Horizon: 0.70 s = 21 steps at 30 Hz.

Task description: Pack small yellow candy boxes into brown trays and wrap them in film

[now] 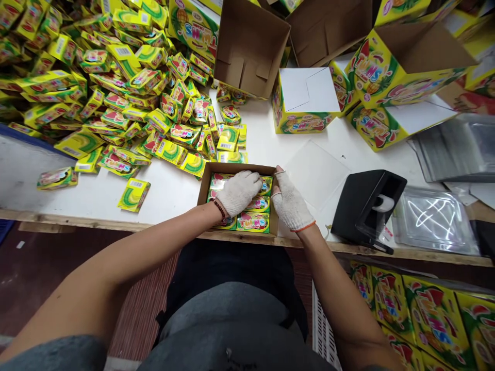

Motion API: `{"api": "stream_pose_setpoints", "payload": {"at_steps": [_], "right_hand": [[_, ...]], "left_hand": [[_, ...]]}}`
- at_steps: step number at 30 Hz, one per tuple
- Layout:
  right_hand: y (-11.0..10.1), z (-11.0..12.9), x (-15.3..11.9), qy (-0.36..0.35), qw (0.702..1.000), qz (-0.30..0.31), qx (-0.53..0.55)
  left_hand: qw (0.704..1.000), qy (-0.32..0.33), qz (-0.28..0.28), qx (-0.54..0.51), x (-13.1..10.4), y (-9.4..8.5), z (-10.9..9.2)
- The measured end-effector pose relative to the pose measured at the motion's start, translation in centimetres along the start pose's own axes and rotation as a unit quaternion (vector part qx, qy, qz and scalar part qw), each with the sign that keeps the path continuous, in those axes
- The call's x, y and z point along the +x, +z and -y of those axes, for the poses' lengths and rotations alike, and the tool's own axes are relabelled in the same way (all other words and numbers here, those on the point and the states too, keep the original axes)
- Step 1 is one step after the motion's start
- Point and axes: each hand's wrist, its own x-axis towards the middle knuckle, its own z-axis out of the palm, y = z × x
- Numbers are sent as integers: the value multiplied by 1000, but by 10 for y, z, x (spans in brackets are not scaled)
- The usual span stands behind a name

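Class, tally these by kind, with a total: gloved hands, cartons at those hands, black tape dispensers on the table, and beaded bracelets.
Gloved hands, left hand and right hand: 2
Carton at the hands: 1
Black tape dispenser: 1
Beaded bracelet: 1
Total: 5

At the near edge of our table [170,198], around the middle, we have a box [240,168] with packets [253,222] inside; our left hand [240,192] lies over them and our right hand [291,201] is at the box's right wall. Far left of it we see a heap of loose packets [112,77] spreading towards us. Beyond the box stands an open carton [249,49], with a closed carton [305,95] to its right and nearer. To our right, a plastic sheet [317,167] lies left of the tape dispenser [356,208], and stacked trays [435,221] lie right of it. Below the table's right end we find more cartons [433,314].
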Motion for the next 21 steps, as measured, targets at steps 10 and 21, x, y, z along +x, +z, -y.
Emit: {"api": "stream_pose_setpoints", "payload": {"at_steps": [10,21], "right_hand": [[3,-6,0,-10,1000,-9,10],[2,-6,-1,-17,1000,-2,7]], "left_hand": [[998,51,-15,-34,-9,14,-8],[996,78,43,1,2,-8,-12]]}}
